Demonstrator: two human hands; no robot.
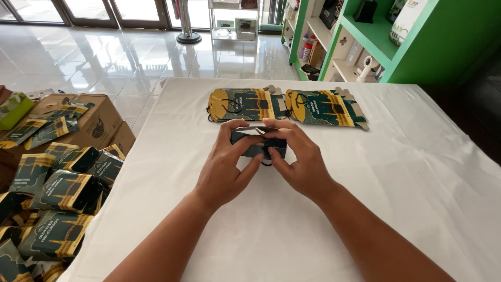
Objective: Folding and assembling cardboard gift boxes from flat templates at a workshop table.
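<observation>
I am looking down over a table covered in a white cloth (365, 209), with both bare arms reaching in from the near edge. My left hand (225, 168) and right hand (297, 159) are meeting at the middle of the table, both closing around a small dark green carton (257, 143) that is sitting on the cloth between them. The fingers of each hand are curling over its top and the thumbs are pressing in from the near side, so both hands are gripping it.

Just beyond the carton, two flat unfolded box blanks are lying side by side: a left blank (242, 104) and a right blank (326, 108), both dark green with yellow panels. On the floor to the left, a heap of finished folded cartons (57, 193) is spilling around a brown cardboard shipping box (102, 122). Green shelving (376, 36) is standing at the far right.

I am judging that the folding is in its closing stage, with the flaps being pressed shut. Tucking them in is likely calling for firm, even thumb pressure while the fingers are steadying the body.
</observation>
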